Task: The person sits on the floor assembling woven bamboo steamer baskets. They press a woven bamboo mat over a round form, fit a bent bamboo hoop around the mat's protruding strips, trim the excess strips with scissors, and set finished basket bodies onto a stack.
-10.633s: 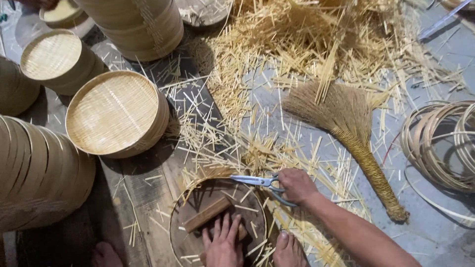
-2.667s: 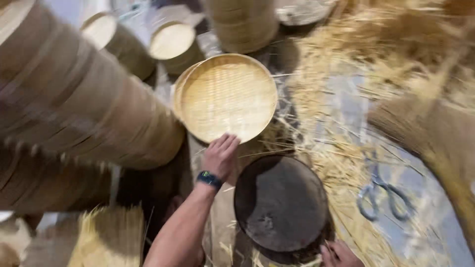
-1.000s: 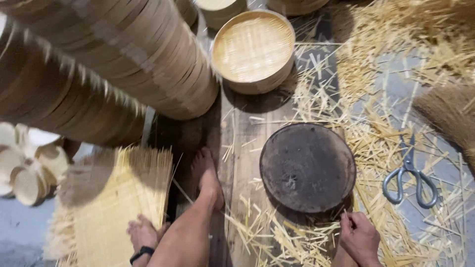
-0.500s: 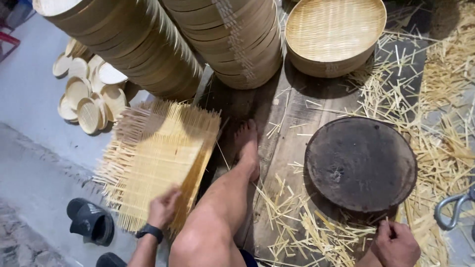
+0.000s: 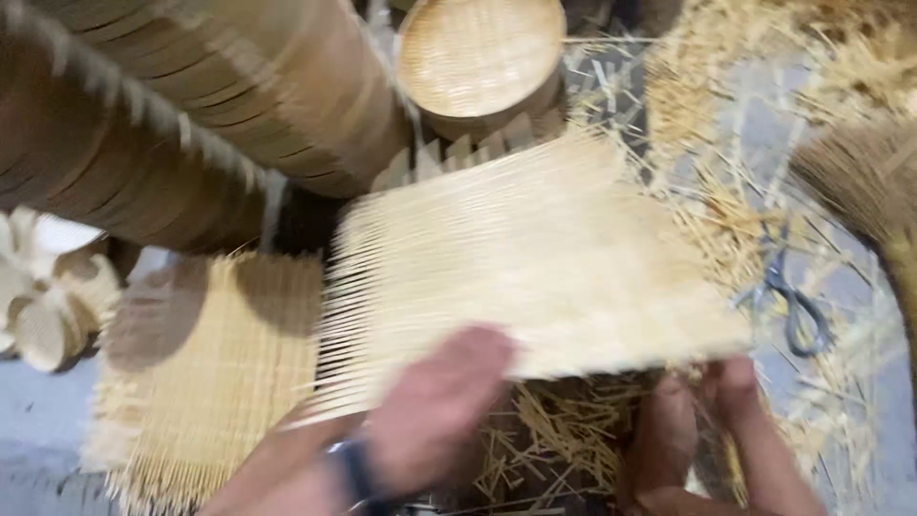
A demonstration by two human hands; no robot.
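My left hand (image 5: 435, 401), blurred and with a dark band at the wrist, holds the near edge of a pale woven bamboo mat (image 5: 535, 258). The mat hangs flat over the middle of the work spot and hides what lies under it. My right hand (image 5: 740, 416) is at the mat's near right corner, just below its edge; blur hides whether it grips the mat. More woven mats (image 5: 201, 368) lie in a pile at the lower left. Loose bamboo slivers (image 5: 559, 435) show below the held mat.
A round woven basket (image 5: 478, 53) stands at the top. Long stacks of bamboo rims (image 5: 191, 105) fill the upper left. Scissors (image 5: 798, 306) lie among splinters on the right, beside a straw broom (image 5: 860, 182). Small round lids (image 5: 38, 306) sit at the far left.
My left hand has lifted a woven mat off the pile at the left and swung it right, over the dark round board. The view has shifted right.
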